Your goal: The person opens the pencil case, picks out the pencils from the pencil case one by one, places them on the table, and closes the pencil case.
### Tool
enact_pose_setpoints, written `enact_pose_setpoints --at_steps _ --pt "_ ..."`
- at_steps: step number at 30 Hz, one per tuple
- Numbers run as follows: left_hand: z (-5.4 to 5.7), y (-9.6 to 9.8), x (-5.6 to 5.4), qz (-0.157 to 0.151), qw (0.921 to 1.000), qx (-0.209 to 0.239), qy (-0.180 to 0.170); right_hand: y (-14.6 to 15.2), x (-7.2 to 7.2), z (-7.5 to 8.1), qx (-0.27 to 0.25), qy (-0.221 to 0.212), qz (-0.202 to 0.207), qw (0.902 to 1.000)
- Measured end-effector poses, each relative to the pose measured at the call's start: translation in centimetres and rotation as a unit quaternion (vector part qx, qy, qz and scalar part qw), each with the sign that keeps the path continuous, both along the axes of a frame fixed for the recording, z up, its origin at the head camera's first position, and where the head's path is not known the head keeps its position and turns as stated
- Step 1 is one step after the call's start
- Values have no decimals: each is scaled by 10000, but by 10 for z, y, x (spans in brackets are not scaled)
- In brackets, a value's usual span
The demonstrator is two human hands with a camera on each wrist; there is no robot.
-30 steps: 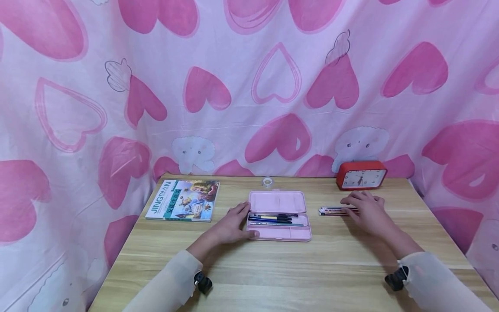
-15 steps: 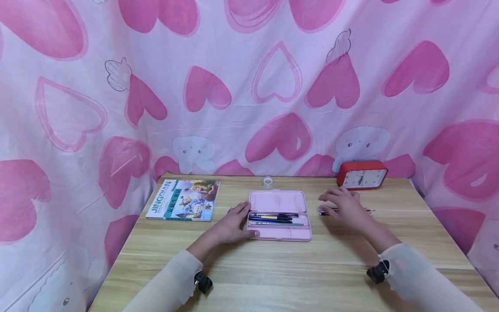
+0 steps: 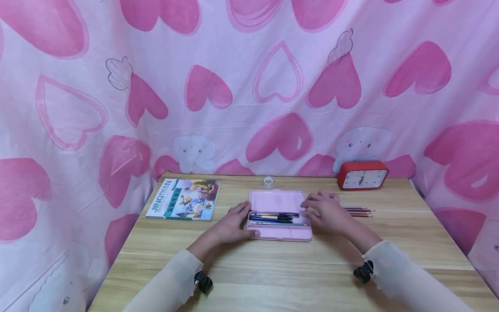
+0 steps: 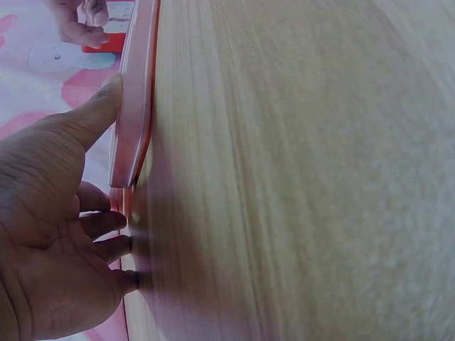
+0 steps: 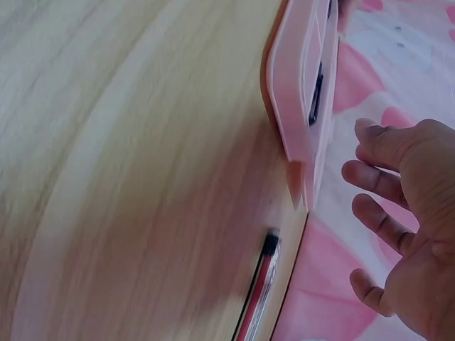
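A pink pencil case (image 3: 277, 201) lies open on the table, with several pens (image 3: 274, 218) and a thin pencil-like stick in its tray. My left hand (image 3: 232, 224) holds the case's left end, thumb at the front edge and fingers along the side; the left wrist view shows the thumb (image 4: 103, 106) against the rim. Over the case's right end hovers my right hand (image 3: 326, 212). Its fingers are loosely bent with nothing between them in the right wrist view. Several pencils (image 3: 358, 212) lie side by side on the table behind that hand, partly hidden by it.
A red clock (image 3: 362, 175) stands at the back right of the wooden table (image 3: 273, 273). On the back left lies a picture book (image 3: 185, 200). A small tape roll (image 3: 267, 181) sits behind the case. A heart-patterned curtain (image 3: 241, 52) hangs beyond the table.
My right hand has moved left from over the pencils to the right end of the pencil case. The pencils stay where they were. My left hand has not moved.
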State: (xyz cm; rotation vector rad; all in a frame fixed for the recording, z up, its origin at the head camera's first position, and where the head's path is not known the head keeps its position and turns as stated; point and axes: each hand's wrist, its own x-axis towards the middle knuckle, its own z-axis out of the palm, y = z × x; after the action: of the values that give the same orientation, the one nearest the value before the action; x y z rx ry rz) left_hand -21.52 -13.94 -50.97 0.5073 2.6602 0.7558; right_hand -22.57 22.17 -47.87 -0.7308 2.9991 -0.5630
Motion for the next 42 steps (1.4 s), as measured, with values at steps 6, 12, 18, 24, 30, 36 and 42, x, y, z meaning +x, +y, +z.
enact_pose_setpoints --at_steps 6,12,18,24,30,36,42 --pt "2 1 0 3 10000 1 5 -10 3 -1 200 -4 418 9989" --pt "5 2 1 6 10000 26 -16 -15 6 -5 257 -69 596 9979" --pt "5 1 1 -22 10000 31 10 -16 6 -9 330 -224 621 9973" --pt "5 1 0 -11 10000 41 9 -18 7 -10 299 -428 578 9970" --pt "3 1 0 -59 10000 39 29 -20 8 -10 282 -500 604 9965" --pt "3 0 0 -79 9999 66 48 -21 8 -11 281 -389 648 9967" --pt "2 0 0 -91 9999 59 53 -23 10 -11 294 -239 646 9972"
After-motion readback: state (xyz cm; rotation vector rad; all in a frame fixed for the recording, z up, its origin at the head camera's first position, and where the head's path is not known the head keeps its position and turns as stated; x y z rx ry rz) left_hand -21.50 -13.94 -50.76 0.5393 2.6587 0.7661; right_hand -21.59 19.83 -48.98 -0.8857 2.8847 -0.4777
